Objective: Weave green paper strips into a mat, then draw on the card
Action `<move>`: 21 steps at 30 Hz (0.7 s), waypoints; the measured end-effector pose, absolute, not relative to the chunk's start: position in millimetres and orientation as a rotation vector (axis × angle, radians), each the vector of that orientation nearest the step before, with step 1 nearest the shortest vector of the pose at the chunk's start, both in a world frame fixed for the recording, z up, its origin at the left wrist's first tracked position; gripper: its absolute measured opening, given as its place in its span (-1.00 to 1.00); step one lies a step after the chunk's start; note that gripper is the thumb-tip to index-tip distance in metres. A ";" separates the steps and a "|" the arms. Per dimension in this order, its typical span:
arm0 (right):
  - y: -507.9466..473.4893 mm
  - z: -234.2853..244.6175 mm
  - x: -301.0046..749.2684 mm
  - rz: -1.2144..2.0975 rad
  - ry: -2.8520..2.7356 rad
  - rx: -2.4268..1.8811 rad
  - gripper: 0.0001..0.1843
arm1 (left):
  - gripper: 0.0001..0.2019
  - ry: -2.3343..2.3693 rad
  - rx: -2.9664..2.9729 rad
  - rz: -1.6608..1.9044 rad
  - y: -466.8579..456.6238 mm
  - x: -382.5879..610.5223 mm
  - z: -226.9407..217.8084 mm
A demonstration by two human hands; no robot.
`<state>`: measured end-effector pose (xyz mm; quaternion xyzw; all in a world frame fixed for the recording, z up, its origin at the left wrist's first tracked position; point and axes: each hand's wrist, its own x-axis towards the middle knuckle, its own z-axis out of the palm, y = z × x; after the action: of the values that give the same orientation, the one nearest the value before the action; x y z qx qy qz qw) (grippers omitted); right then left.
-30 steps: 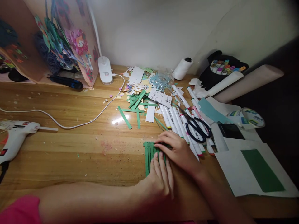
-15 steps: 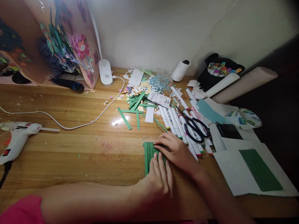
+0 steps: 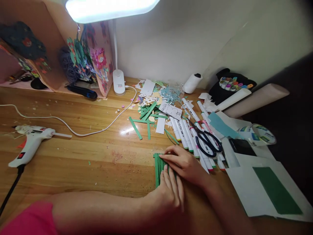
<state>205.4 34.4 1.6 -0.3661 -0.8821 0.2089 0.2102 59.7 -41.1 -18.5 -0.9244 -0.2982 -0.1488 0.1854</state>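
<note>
Several green paper strips (image 3: 157, 168) lie side by side on the wooden desk (image 3: 80, 163) near its front edge. My left hand (image 3: 170, 192) rests flat on their near ends, fingers stretched out together. My right hand (image 3: 182, 163) lies across their far ends, fingers flat and pointing left, pressing the strips down. Much of the strips is hidden under both hands.
White markers (image 3: 186, 130) and black scissors (image 3: 207, 143) lie just right of my hands. Paper scraps (image 3: 154, 101) pile behind. A glue gun (image 3: 30, 143) and white cable (image 3: 80, 132) sit left, a lamp (image 3: 118, 81) at back, a tape roll (image 3: 259, 133) and green sheet (image 3: 276, 191) right.
The view tilted upward, so the lit lamp head now shows at the top. Both hands stay pressed on the green strips in the same place.
</note>
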 end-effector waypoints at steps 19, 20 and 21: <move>36.2 -4.0 206.8 0.869 -1.701 -1.474 -0.70 | -0.82 -2.248 -2.549 -0.709 143.2 -81.6 12.4; 36.2 -3.5 206.0 0.874 -1.679 -1.487 -0.69 | -0.84 -2.267 -2.558 -0.751 145.7 -83.6 7.5; 36.1 -2.7 205.1 0.877 -1.658 -1.495 -0.69 | -0.84 -2.290 -2.563 -0.795 147.6 -85.4 3.8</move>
<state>205.1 36.1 -2.7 -0.5809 -0.6441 0.3407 0.3629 -85.4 147.6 3.8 -0.7130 -0.6370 -0.2213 -0.1920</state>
